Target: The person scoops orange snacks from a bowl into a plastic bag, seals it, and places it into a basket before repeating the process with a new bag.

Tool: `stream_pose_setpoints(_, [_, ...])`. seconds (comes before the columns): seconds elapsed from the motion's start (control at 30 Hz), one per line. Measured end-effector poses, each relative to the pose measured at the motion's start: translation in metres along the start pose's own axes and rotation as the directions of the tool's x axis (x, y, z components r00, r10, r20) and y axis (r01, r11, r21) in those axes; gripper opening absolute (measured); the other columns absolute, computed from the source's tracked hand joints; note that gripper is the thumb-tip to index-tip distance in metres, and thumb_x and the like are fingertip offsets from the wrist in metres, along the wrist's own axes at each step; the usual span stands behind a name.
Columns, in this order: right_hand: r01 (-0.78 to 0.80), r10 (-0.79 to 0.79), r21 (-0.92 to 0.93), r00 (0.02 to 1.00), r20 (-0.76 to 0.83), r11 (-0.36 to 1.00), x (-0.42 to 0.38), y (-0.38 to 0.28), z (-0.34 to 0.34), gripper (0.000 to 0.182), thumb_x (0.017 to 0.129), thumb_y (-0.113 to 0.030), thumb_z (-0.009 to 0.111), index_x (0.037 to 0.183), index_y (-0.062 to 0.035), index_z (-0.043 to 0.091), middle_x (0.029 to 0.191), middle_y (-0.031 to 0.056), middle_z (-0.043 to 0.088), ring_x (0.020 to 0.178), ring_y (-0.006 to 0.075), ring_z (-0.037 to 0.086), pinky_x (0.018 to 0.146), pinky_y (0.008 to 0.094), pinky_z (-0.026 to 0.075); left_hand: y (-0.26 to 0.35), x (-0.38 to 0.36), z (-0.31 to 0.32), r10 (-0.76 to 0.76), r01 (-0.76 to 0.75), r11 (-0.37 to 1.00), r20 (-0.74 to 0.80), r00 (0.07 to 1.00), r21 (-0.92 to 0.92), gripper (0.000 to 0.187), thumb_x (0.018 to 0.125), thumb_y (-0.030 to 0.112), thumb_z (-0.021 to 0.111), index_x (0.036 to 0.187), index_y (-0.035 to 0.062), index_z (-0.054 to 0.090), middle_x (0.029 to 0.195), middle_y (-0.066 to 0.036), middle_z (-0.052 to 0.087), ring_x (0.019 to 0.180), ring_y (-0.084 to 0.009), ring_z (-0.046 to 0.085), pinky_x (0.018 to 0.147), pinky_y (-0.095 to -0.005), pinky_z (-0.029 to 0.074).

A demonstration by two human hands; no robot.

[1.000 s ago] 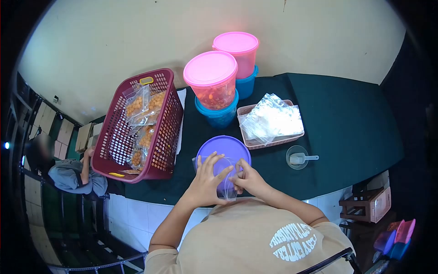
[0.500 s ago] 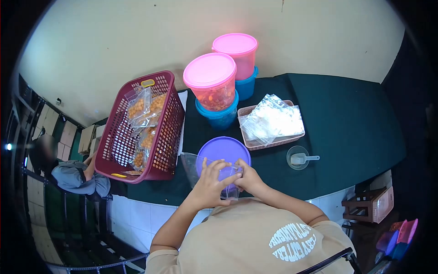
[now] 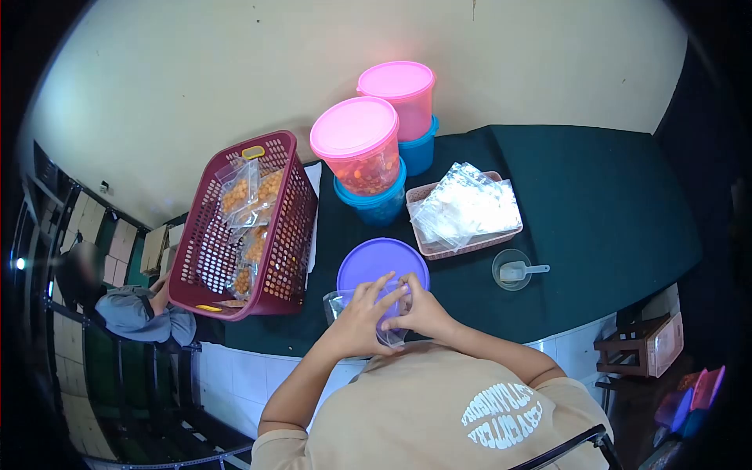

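A clear plastic bag (image 3: 335, 302) is held between my two hands, over the near part of a round purple lid (image 3: 382, 258). My left hand (image 3: 362, 319) is closed on the bag, whose left end sticks out past the fingers. Opposite it, my right hand (image 3: 424, 309) pinches the bag near its other end with bent fingers. No contents show in the bag, though much of it lies behind my hands. Whatever is under the purple lid is hidden from above.
A maroon basket (image 3: 294, 258) with several bags of round orange snacks (image 3: 252, 243) stands left. Pink-lidded tubs (image 3: 356, 129) sit on blue tubs (image 3: 376, 207). Right are a pink tray (image 3: 462, 252) of plastic bags (image 3: 470, 207) and a scoop (image 3: 513, 272) in a bowl. Another person (image 3: 133, 313) is far left.
The bag's left end has drawn in closer to my left hand and looks smaller. My fingers have shifted slightly along the bag. The camera view has tilted a little.
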State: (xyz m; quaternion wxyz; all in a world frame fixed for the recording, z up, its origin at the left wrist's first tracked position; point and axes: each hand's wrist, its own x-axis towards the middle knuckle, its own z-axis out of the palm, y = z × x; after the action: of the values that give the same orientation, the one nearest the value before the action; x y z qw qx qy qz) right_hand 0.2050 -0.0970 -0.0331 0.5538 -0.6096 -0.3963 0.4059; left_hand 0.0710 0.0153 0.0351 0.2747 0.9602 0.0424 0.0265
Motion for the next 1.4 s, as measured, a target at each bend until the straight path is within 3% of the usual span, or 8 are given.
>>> stream_pose_setpoints(0.1, [-0.021, 0.021, -0.165, 1.0, 0.0, 0.986, -0.006, -0.013, -0.002, 0.083, 0.061, -0.034, 0.087, 0.117, -0.0041, 0.034, 0.067, 0.0067, 0.055, 0.06, 0.0173, 0.054, 0.056, 0.0334, 0.045, -0.003, -0.002, 0.004, 0.024, -0.02, 0.999, -0.073, 0.997, 0.048, 0.1, 0.05, 0.029, 0.086, 0.137, 0.0188, 0.038, 0.136, -0.017, 0.037, 0.123, -0.0413, 0.037, 0.103, -0.0545, 0.033])
stream_pose_setpoints(0.17, [0.16, -0.237, -0.308, 0.944, -0.231, 0.938, -0.009, -0.014, 0.0, 0.075, 0.06, -0.037, 0.086, 0.112, -0.0039, 0.044, 0.083, 0.009, 0.059, 0.074, 0.0233, 0.055, 0.067, 0.0381, 0.045, -0.005, -0.005, 0.004, 0.046, -0.032, 0.993, -0.121, 0.992, 0.115, 0.096, 0.05, 0.025, 0.085, 0.135, 0.0188, 0.039, 0.133, -0.016, 0.038, 0.124, -0.0409, 0.036, 0.103, -0.054, 0.034])
stream_pose_setpoints(0.27, [0.342, -0.534, -0.601, 0.828, -0.171, 0.723, -0.009, -0.018, -0.017, 0.052, 0.062, -0.037, 0.083, 0.096, -0.0073, 0.057, 0.096, 0.0071, 0.059, 0.087, 0.0245, 0.052, 0.077, 0.0405, 0.04, -0.008, -0.009, 0.003, 0.045, -0.036, 0.998, -0.184, 0.982, 0.051, 0.098, 0.052, 0.023, 0.083, 0.137, 0.0222, 0.036, 0.13, -0.015, 0.039, 0.123, -0.041, 0.037, 0.104, -0.0576, 0.029])
stream_pose_setpoints(0.37, [0.446, -0.642, -0.694, 0.766, -0.03, 0.565, -0.013, -0.02, -0.021, 0.038, 0.06, -0.033, 0.082, 0.086, -0.0112, 0.064, 0.088, 0.0021, 0.059, 0.084, 0.0229, 0.048, 0.078, 0.0382, 0.037, -0.009, -0.013, 0.006, 0.052, -0.047, 0.999, -0.273, 0.961, 0.023, 0.096, 0.053, 0.022, 0.083, 0.137, 0.0224, 0.036, 0.132, -0.016, 0.038, 0.123, -0.041, 0.036, 0.105, -0.0558, 0.029])
stream_pose_setpoints(0.77, [0.678, -0.601, -0.651, 0.69, 0.404, 0.341, -0.011, -0.009, -0.017, 0.018, 0.072, -0.021, 0.071, 0.087, -0.0137, 0.064, 0.087, 0.0047, 0.064, 0.092, 0.0232, 0.058, 0.079, 0.0395, 0.041, -0.021, -0.015, 0.031, 0.078, -0.066, 0.995, -0.17, 0.982, 0.073, 0.09, 0.06, 0.026, 0.079, 0.139, 0.0218, 0.037, 0.139, -0.018, 0.034, 0.129, -0.0415, 0.032, 0.105, -0.0662, 0.02])
stream_pose_setpoints(1.13, [0.63, -0.404, -0.458, 0.766, 0.5, 0.627, 0.002, 0.01, -0.025, 0.021, 0.085, -0.019, 0.062, 0.101, -0.0044, 0.064, 0.101, 0.0165, 0.064, 0.098, 0.0358, 0.06, 0.088, 0.0434, 0.048, -0.041, -0.007, 0.058, 0.076, -0.061, 0.995, -0.182, 0.98, 0.082, 0.086, 0.061, 0.029, 0.072, 0.14, 0.0224, 0.038, 0.135, -0.017, 0.036, 0.129, -0.0405, 0.033, 0.105, -0.0695, 0.014])
stream_pose_setpoints(1.27, [0.375, -0.017, -0.546, 0.835, 0.55, 0.749, 0.004, 0.015, -0.025, 0.021, 0.088, -0.018, 0.058, 0.101, -0.0044, 0.067, 0.11, 0.0151, 0.063, 0.108, 0.0341, 0.055, 0.093, 0.0431, 0.045, -0.039, -0.007, 0.062, 0.063, -0.056, 0.996, -0.113, 0.992, 0.064, 0.085, 0.066, 0.039, 0.069, 0.142, 0.0244, 0.036, 0.138, -0.017, 0.034, 0.132, -0.0394, 0.029, 0.104, -0.0712, 0.012])
stream_pose_setpoints(1.4, [0.494, -0.213, -0.422, 0.803, 0.557, 0.76, 0.003, 0.028, -0.023, 0.02, 0.087, -0.015, 0.058, 0.101, -0.0045, 0.067, 0.11, 0.0142, 0.064, 0.107, 0.0335, 0.056, 0.093, 0.0431, 0.045, -0.04, -0.005, 0.063, 0.073, -0.057, 0.992, -0.151, 0.986, 0.111, 0.087, 0.061, 0.034, 0.073, 0.14, 0.0235, 0.038, 0.138, -0.017, 0.034, 0.131, -0.0392, 0.031, 0.104, -0.0707, 0.012])
